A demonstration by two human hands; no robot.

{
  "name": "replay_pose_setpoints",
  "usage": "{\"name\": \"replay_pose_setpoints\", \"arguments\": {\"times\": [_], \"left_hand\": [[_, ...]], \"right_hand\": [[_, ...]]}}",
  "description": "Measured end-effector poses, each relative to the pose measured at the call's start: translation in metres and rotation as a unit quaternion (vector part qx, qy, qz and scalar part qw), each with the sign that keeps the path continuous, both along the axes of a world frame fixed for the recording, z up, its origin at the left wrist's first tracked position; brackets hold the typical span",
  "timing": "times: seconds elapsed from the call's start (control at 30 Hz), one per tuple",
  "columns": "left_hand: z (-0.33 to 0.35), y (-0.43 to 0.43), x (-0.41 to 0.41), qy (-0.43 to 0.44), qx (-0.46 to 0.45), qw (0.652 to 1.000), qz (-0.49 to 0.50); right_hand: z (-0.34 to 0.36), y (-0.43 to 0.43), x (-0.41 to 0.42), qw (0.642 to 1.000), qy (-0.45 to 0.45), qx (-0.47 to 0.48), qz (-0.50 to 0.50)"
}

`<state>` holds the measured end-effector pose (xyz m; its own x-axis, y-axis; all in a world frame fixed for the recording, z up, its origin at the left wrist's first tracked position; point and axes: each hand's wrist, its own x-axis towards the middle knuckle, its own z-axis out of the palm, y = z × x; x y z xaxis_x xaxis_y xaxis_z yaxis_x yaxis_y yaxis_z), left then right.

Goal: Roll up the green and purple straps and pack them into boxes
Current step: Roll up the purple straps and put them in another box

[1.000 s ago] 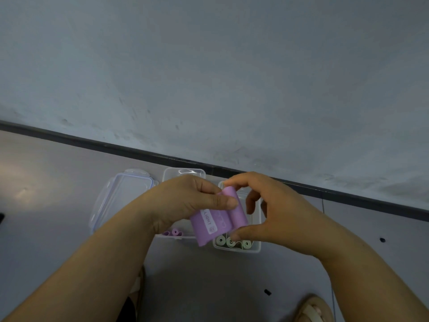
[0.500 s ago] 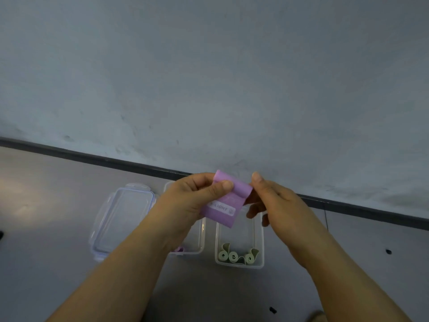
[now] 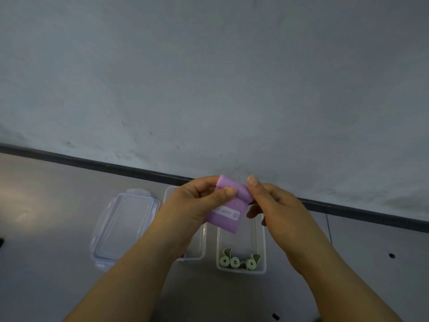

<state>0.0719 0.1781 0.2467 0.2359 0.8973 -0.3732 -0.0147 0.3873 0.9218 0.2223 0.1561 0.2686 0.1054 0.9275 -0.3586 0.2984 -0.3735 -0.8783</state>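
Rolling is under way: the purple strap (image 3: 226,217) is pinched at its curled top by the left hand (image 3: 192,205) & right hand (image 3: 276,205), fingers closed on it, prob. to keep the roll tight. It is held above the left box (image 3: 201,247), judged its home, & the right box (image 3: 263,242), where green rolls (image 3: 239,262) are packed at the near end.

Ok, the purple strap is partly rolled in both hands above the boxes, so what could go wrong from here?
1. The purple strap is barely rolled: left hand and right hand pinch the roll at its top while the labelled tail hangs free, so it may spring open.
2. It hangs above the right box holding green rolls; if dropped, it could land with the wrong colour.
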Motion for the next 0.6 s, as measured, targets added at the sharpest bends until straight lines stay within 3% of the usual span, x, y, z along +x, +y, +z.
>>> {"name": "replay_pose_setpoints", "arguments": {"times": [0.6], "left_hand": [[-0.002,0.000,-0.001,-0.010,-0.014,1.000,-0.005]], "right_hand": [[-0.011,0.002,0.004,0.999,0.021,0.031,0.037]]}}
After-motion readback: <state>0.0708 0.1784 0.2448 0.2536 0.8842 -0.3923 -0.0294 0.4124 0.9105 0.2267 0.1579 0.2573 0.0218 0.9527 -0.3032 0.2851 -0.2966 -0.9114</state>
